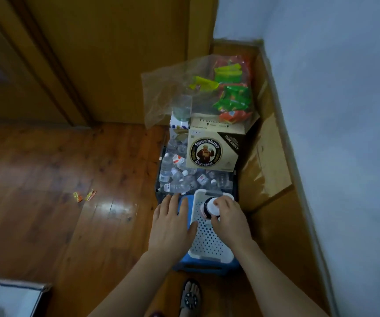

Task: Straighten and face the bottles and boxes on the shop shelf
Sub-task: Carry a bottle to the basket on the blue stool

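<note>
Bottle [209, 208], dark body with white cap, stands upright in white perforated basket [207, 243] on blue stool [204, 267], floor corner near wall. Your right hand [230, 217] grips bottle top, fingers curled round cap. Your left hand [173, 221] rests flat on blue edge beside basket, fingers straight, slightly spread. Just behind: dark crate [161, 179] full of clear plastic bottles [177, 177]. Franziskaner box [212, 149] sits above crate. Clear bag of snack packets [232, 97] on top of box.
</note>
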`<state>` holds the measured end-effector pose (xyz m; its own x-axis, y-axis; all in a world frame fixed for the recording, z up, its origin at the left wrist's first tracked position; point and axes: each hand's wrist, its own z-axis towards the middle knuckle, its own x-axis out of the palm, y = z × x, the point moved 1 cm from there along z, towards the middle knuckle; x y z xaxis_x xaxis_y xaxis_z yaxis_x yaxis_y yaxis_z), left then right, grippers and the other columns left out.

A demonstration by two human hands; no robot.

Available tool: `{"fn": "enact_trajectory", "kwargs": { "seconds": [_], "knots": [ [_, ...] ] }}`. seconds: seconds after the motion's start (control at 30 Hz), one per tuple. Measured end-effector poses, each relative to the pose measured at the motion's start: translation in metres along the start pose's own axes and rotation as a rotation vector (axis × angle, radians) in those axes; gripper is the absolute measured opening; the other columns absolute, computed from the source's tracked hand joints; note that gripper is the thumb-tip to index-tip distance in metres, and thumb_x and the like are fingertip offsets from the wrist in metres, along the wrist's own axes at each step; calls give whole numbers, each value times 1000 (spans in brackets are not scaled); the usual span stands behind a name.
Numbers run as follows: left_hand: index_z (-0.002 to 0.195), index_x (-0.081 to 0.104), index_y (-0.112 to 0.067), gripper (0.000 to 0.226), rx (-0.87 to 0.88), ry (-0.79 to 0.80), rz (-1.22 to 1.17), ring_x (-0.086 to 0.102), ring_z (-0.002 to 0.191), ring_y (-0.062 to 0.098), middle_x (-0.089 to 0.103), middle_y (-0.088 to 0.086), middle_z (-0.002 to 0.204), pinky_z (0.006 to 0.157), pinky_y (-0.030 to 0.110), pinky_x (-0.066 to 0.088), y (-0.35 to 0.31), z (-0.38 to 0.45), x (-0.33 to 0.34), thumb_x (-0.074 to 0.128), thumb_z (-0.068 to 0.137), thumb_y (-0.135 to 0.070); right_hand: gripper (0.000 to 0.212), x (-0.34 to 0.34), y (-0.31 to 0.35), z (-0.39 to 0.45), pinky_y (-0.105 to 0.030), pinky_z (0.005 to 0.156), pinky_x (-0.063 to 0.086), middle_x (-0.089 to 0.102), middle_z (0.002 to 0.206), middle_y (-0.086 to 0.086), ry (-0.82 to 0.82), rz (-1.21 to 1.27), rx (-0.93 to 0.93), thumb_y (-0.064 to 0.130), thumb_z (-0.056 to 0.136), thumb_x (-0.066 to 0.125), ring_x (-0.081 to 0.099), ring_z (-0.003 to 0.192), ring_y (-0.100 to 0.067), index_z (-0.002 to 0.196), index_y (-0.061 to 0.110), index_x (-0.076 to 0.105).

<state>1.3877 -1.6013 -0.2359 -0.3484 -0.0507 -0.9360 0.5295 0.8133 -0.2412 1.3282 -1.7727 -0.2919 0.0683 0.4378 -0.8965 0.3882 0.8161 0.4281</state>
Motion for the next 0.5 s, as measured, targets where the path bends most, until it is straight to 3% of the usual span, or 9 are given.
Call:
{"fn": "enact_trajectory", "kwargs": {
  "seconds": [0.3,0.5],
  "knots": [
    [159,10,-17,70,4,115,-28,1,155,29,6,9,168,126,46,10,17,81,82,31,104,-54,34,85,-50,68,-33,99,47,58,128,-4,136,-3,40,13,92,64,53,121,-23,125,10,58],
    [160,0,-18,73,10,119,-4,-14,154,30,-10,10,168,126,48,1,32,104,115,28,104,-55,38,122,-66,79,-34,103,46,55,138,-4,169,-28,65,13,93,65,50,128,-24,130,10,56]
  ]
}}
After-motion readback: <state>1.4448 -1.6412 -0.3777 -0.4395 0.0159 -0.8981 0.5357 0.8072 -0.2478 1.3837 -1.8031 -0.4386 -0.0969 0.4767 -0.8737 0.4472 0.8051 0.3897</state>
